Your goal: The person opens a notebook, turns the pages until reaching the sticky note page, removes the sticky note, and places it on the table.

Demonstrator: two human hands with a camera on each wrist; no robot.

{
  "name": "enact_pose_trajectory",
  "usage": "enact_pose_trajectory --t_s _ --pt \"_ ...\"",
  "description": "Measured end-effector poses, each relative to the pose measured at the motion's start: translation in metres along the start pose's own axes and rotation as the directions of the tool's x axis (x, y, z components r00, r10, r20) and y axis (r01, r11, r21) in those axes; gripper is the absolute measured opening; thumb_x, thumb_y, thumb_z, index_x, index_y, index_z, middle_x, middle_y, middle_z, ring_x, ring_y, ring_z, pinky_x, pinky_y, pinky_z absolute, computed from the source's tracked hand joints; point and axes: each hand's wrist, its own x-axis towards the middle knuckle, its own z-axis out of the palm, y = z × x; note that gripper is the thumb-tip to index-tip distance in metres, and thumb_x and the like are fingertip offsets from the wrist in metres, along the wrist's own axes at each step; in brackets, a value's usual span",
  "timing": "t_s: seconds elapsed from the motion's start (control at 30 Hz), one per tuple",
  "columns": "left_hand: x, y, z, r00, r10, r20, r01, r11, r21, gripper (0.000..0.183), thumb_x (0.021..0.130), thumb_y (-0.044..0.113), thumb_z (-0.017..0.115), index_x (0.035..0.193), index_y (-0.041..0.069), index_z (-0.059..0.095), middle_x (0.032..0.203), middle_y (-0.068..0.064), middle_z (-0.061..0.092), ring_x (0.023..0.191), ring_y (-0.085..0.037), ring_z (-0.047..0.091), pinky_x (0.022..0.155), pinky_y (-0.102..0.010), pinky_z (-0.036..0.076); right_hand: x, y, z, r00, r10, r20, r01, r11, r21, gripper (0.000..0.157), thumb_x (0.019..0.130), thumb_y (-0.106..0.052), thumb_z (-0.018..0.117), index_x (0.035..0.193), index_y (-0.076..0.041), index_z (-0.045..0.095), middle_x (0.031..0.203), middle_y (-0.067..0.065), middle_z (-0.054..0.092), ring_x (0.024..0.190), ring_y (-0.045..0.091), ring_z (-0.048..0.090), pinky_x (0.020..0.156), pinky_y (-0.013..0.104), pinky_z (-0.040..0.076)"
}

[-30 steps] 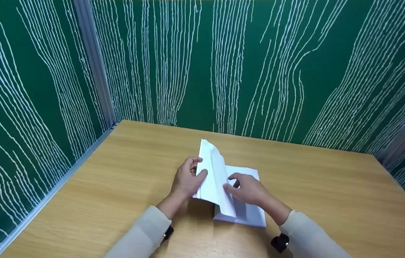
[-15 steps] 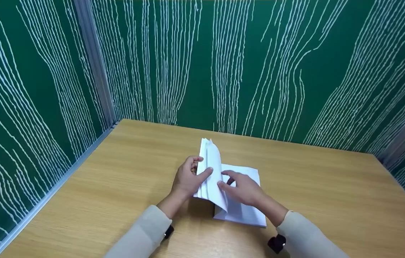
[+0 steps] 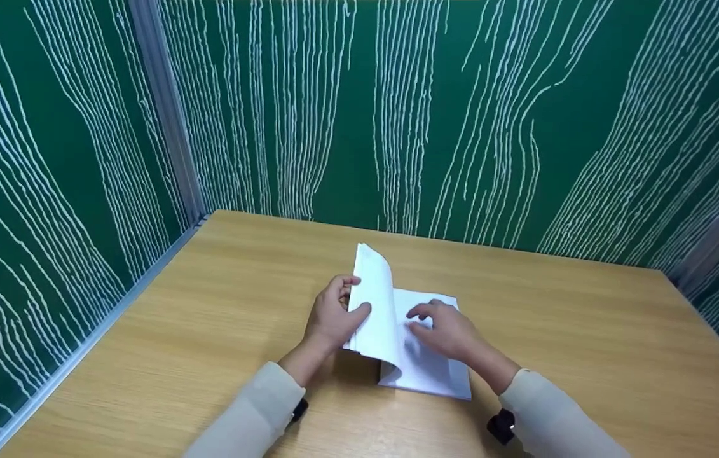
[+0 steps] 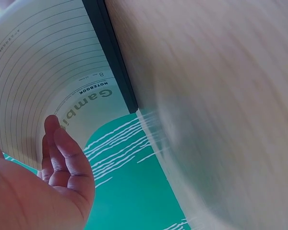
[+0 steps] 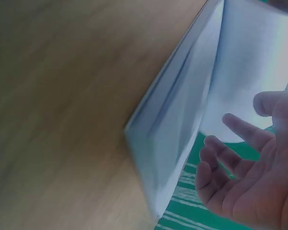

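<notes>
White notebook (image 3: 430, 378) ×1 | hands (image 3: 330, 321) ×2 | left fingers (image 3: 344, 281) pinch pages (image 3: 377, 334) | right fingers (image 3: 421, 310) parted

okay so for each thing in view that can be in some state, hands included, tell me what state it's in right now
Notebook: open, its right-hand part lying on the table.
Raised pages: lifted on the left, curving over.
Printed cover: raised off the table, bowed.
Left hand: gripping the raised part.
Right hand: over the right-hand part, fingers loosely bent, holding nothing.
</notes>
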Motion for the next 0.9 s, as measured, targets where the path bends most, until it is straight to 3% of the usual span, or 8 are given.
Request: enact_pose_trajectory --t_s 0.13,0.33,0.63,0.9 --pt "0.0 0.0 0.0 1.0 0.006 0.002 -0.006 1.0 -0.005 0.04 0.085 0.019 0.069 0.122 0.012 0.056 0.105 0.0 0.065 0.089 -0.016 0.058 0.079 -0.034 0.047 0.005 0.014 -0.004 0.999 0.01 -0.033 -0.012 0.999 -0.033 0.016 0.089 -0.015 0.065 0.102 -0.011 0.073 0.1 0.006 0.064 0.091 0.023 0.058 0.083 0.045 0.047" --pt "0.0 0.0 0.0 1.0 0.01 -0.007 -0.01 1.0 0.003 0.04 0.084 0.018 0.069 0.121 0.012 0.056 0.103 0.001 0.066 0.087 -0.016 0.058 0.078 -0.035 0.047 0.011 0.032 -0.01 0.992 0.106 -0.074 -0.11 0.992 -0.062 0.026 0.089 -0.018 0.065 0.111 -0.005 0.07 0.111 0.013 0.061 0.101 0.031 0.053 0.087 0.048 0.047" --pt "0.0 -0.004 0.002 1.0 0.017 -0.018 -0.016 0.999 0.031 0.039 0.084 0.019 0.07 0.121 0.012 0.057 0.102 0.001 0.065 0.086 -0.016 0.055 0.077 -0.035 0.044 0.012 0.05 -0.012 0.989 0.144 -0.031 -0.147 0.976 -0.158 0.036 0.088 -0.022 0.068 0.117 -0.002 0.068 0.122 0.02 0.055 0.112 0.04 0.045 0.092 0.057 0.042" --pt "0.001 -0.003 0.001 1.0 0.012 -0.019 -0.012 1.0 0.019 0.038 0.084 0.02 0.07 0.12 0.013 0.056 0.099 0.002 0.063 0.085 -0.017 0.055 0.077 -0.034 0.045 0.012 0.05 -0.013 0.986 0.166 0.022 -0.156 0.96 -0.234 0.056 0.088 -0.034 0.067 0.131 0.002 0.057 0.136 0.024 0.046 0.121 0.043 0.036 0.097 0.062 0.033"
